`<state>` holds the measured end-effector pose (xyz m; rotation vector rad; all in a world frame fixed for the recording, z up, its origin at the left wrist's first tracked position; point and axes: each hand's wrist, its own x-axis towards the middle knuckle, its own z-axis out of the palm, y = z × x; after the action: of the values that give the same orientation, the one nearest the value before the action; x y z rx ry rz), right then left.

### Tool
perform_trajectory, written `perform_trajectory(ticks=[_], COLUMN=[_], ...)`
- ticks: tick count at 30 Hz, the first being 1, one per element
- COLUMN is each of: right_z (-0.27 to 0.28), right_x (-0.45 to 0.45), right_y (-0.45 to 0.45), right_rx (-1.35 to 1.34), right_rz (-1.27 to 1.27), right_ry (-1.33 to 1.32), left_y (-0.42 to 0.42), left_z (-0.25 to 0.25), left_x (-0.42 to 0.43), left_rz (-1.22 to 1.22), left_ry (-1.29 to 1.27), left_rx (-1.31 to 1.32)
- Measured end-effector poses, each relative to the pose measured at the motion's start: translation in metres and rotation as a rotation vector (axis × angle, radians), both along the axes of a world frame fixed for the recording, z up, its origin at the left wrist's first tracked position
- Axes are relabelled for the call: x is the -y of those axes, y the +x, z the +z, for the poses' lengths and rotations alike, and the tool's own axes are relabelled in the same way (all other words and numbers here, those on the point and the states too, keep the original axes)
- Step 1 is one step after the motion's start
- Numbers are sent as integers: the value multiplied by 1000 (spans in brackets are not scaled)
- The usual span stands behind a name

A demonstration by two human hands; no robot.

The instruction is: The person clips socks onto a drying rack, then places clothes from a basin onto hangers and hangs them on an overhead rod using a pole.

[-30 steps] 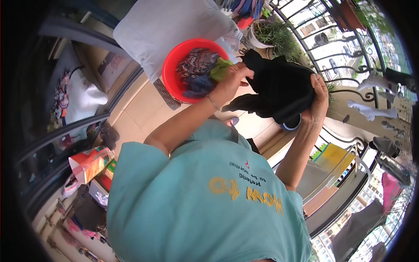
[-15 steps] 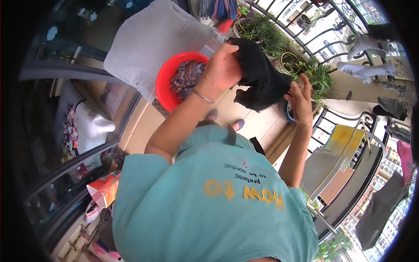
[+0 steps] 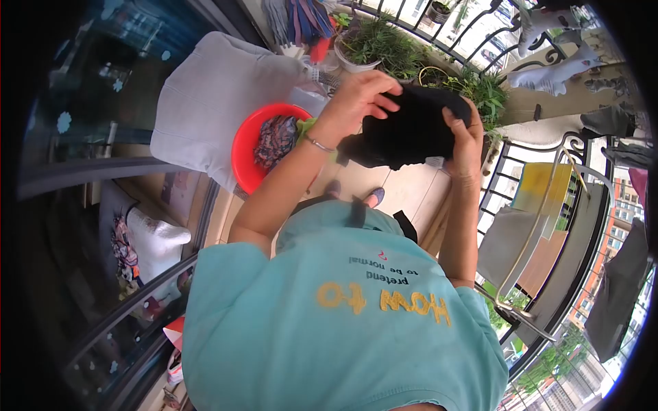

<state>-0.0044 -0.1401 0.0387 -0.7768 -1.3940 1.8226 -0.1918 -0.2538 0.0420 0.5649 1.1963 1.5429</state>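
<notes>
Hands, two, at one black cloth; one red basin nearby.

Both arms extend toward upper centre. The left hand has loosely curled fingers; the right hand grips, thumb showing.

The right hand grips a black cloth by one side; the left hand is at its other edge, near a red basin holding patterned clothes.
</notes>
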Motion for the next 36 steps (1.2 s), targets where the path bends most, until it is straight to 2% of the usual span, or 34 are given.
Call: perform_trajectory(ticks=[2,5,6,9,10,14,19,21,23,25,26,27,29,32,35,36], right_z=[11,25,30,40,42,52,52,51,44,41,39,37,35,19,-20,-28], right_x=[-10,-17,-18,-20,-22,-27,-40,-43,-51,-58,-60,-62,-63,-64,-58,-51], right_y=[4,1,-2,-9,-11,-14,0,7,15,21,21,24,30,44,67,76], right_rx=[61,140,172,269,302,285,408,364,316,303,278,253,118,-167,-104,28], right_rz=[34,95,136,252,291,395,336,301,236,278,301,323,355,358,95,42], right_ry=[2,42,67,163,198,405,577,493,426,410,415,420,255,121,36,-92], left_y=[-10,-7,-5,19,22,27,27,27,25,27,29,32,38,59,64,63], left_z=[-9,-25,-13,11,13,-17,-22,-5,8,18,6,10,22,38,44,48], left_x=[1,-6,-6,-23,-30,-55,-47,-46,-49,-54,-66,-69,-76,-81,-87,-87], left_rz=[-2,85,73,203,163,103,137,83,-186,-429,-496,-506,-525,-364,-245,-233], left_ry=[-104,158,251,499,489,388,244,201,235,247,292,278,246,282,295,308], left_rx=[-168,-781,-931,-1157,-1224,-945,-1017,-1144,-909,-634,-491,-421,-281,-70,63,66])
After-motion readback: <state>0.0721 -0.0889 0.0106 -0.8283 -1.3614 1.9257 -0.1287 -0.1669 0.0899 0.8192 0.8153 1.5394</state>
